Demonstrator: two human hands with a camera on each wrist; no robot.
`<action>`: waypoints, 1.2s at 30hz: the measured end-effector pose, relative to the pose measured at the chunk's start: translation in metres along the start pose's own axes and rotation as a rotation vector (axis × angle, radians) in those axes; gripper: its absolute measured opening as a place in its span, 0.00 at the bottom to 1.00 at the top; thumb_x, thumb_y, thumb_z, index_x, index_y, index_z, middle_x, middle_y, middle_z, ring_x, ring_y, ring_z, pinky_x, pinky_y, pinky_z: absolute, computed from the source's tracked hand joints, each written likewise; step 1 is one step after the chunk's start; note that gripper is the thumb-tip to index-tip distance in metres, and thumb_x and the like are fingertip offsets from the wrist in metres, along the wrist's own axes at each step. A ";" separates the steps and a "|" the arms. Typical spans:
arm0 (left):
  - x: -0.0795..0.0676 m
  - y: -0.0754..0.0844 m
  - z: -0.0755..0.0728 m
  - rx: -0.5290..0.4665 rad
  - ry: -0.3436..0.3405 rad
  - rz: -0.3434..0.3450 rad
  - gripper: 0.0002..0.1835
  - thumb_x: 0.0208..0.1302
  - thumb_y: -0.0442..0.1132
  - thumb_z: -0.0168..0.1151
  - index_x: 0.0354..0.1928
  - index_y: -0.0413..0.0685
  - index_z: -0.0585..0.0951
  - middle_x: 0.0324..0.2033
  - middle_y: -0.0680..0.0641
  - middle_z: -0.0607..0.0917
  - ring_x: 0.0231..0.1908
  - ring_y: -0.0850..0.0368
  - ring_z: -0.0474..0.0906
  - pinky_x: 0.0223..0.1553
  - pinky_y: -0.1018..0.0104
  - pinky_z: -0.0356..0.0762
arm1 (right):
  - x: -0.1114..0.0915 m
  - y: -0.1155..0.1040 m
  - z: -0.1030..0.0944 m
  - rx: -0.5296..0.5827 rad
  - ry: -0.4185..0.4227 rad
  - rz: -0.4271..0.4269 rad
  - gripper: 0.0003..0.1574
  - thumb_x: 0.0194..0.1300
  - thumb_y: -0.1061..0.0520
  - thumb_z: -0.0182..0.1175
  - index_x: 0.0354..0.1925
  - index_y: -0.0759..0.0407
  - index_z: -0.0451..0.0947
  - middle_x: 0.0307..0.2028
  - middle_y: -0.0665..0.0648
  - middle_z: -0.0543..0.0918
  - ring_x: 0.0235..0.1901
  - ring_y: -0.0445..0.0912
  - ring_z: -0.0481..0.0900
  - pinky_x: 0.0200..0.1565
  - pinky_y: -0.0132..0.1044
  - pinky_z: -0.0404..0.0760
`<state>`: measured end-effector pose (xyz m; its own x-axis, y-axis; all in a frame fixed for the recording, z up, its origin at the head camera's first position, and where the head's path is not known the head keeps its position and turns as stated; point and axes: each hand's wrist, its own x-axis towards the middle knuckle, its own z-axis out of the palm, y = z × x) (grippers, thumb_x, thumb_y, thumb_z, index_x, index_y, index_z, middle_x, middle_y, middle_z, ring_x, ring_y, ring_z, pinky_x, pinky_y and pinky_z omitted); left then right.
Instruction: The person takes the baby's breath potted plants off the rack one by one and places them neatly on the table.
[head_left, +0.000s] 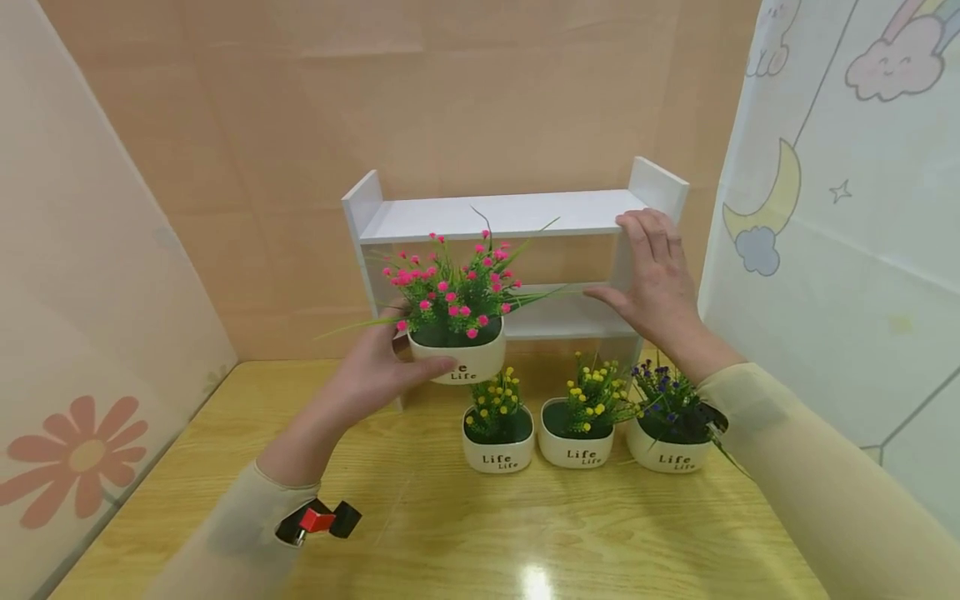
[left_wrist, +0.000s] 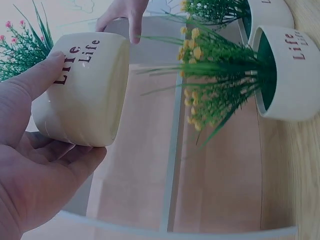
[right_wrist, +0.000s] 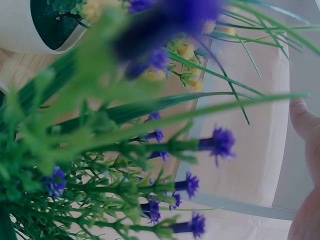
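My left hand holds a cream oval pot of pink artificial flowers, thumb across its lettered front. In the left wrist view the raised pot is seen tipped on its side, with fingers under it. The pot overlaps a white two-tier shelf in the head view. At the shelf's right end, my right hand touches the top board's front edge with its fingertips, thumb spread to the left below. The right wrist view has mostly purple flowers close up, with part of that hand at the right edge.
On the wooden table before the shelf stand two pots of yellow flowers, one left and one in the middle. A pot of purple flowers is at the right, under my right forearm. Printed cloth walls enclose the sides.
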<state>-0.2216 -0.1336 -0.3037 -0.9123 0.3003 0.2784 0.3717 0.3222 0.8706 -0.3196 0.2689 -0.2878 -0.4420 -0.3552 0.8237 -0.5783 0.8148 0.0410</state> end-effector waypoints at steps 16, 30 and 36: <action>-0.030 -0.019 -0.038 0.108 0.044 0.028 0.54 0.67 0.49 0.83 0.87 0.75 0.59 0.80 0.62 0.68 0.79 0.48 0.68 0.76 0.43 0.70 | 0.004 -0.003 -0.001 0.020 0.023 -0.012 0.70 0.51 0.50 0.91 0.78 0.66 0.58 0.73 0.69 0.63 0.78 0.66 0.55 0.83 0.52 0.49; -0.054 -0.045 -0.045 0.094 0.044 -0.144 0.63 0.65 0.58 0.83 0.90 0.65 0.49 0.84 0.49 0.64 0.81 0.31 0.61 0.66 0.38 0.80 | 0.002 -0.004 -0.006 -0.004 -0.025 0.040 0.70 0.53 0.48 0.90 0.78 0.65 0.57 0.75 0.69 0.61 0.79 0.66 0.53 0.84 0.52 0.47; -0.059 -0.062 -0.042 0.064 0.033 -0.161 0.63 0.66 0.56 0.82 0.90 0.57 0.48 0.84 0.44 0.62 0.81 0.28 0.60 0.66 0.39 0.80 | 0.001 -0.002 -0.006 -0.004 -0.024 0.043 0.70 0.53 0.48 0.90 0.78 0.66 0.57 0.75 0.69 0.61 0.79 0.66 0.53 0.84 0.52 0.47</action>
<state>-0.1983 -0.2090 -0.3566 -0.9657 0.2105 0.1518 0.2297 0.4208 0.8776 -0.3144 0.2694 -0.2836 -0.4832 -0.3306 0.8107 -0.5554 0.8316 0.0081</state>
